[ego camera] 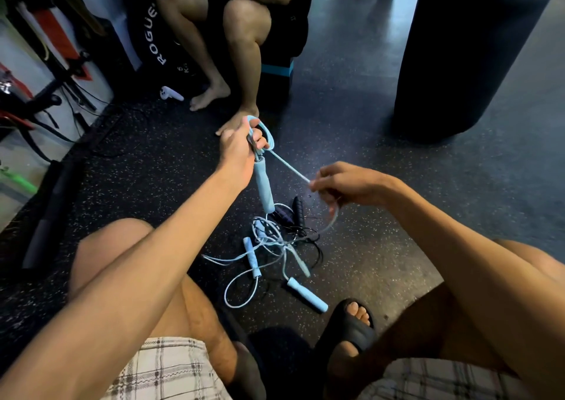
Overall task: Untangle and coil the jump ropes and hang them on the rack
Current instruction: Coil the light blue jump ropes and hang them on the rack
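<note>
I see pale blue ropes point(272, 240) and handles point(264, 185), one black rope point(298, 208). Floor point(137, 170) black with pale speckles. Shorts point(165, 369) white-grey plaid (sandal point(351, 335) plain black). Bag point(464, 48) black too.

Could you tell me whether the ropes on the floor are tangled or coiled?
Tangled: the light blue cords and black cord cross in one loose heap.

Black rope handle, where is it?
In the head view, the black handle lies on the floor mid-frame, just below the right hand, beside the light blue rope tangle.
</note>
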Tool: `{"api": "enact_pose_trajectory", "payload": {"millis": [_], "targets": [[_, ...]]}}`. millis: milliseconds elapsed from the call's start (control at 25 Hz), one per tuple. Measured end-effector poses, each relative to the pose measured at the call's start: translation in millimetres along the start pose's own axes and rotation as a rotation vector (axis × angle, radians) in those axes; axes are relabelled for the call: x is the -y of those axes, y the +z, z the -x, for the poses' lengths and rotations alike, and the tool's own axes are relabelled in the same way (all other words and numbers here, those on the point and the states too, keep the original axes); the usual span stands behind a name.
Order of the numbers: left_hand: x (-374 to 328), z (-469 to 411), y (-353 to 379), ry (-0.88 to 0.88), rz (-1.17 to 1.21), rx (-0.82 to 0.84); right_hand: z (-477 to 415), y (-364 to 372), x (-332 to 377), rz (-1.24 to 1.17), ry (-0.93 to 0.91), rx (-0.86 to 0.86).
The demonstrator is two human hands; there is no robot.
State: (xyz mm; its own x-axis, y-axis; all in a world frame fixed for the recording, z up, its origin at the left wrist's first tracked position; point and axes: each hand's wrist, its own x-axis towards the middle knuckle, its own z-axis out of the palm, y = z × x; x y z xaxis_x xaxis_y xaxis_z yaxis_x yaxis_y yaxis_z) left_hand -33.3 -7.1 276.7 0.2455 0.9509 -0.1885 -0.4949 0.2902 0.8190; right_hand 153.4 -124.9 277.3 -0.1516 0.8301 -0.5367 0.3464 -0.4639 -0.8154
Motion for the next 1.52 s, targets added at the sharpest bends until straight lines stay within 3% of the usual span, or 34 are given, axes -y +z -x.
{"api": "enact_pose_trajectory", "payload": {"millis": [160, 360, 480, 640, 880, 1080, 1280, 1400, 1520], "targets": [[0, -2, -1, 0.109, -0.072, -0.105, 7, -17, 7, -0.124, -0.051, -0.041], [2, -15, -7, 0.293, -0.226, -0.174, 7, -14, -7, 0.11, 0.033, -0.081], [5, -22, -17, 0.397, -0.466, -0.202, 8, -15, -10, 0.155, 0.007, -0.064], [11, -12, -13, 0.431, -0.745, -0.095, 11, -15, -1, 0.115, -0.162, -0.053], [20, -3, -8, 0.228, -0.997, 0.203, 14, -15, 11, -0.067, -0.358, -0.093], [19, 18, 4, -0.113, -0.902, 0.552, 3, -23, 9, -0.164, -0.45, -0.277], [11, 26, 8, -0.229, -0.658, 0.732, -3, -23, 6, -0.102, -0.447, -0.468], [4, 27, 13, -0.236, -0.433, 0.695, -2, -14, 7, -0.098, -0.392, -0.426], [-4, 21, 12, -0.255, -0.216, 0.607, -3, -5, -1, 0.026, -0.168, -0.201]]}}
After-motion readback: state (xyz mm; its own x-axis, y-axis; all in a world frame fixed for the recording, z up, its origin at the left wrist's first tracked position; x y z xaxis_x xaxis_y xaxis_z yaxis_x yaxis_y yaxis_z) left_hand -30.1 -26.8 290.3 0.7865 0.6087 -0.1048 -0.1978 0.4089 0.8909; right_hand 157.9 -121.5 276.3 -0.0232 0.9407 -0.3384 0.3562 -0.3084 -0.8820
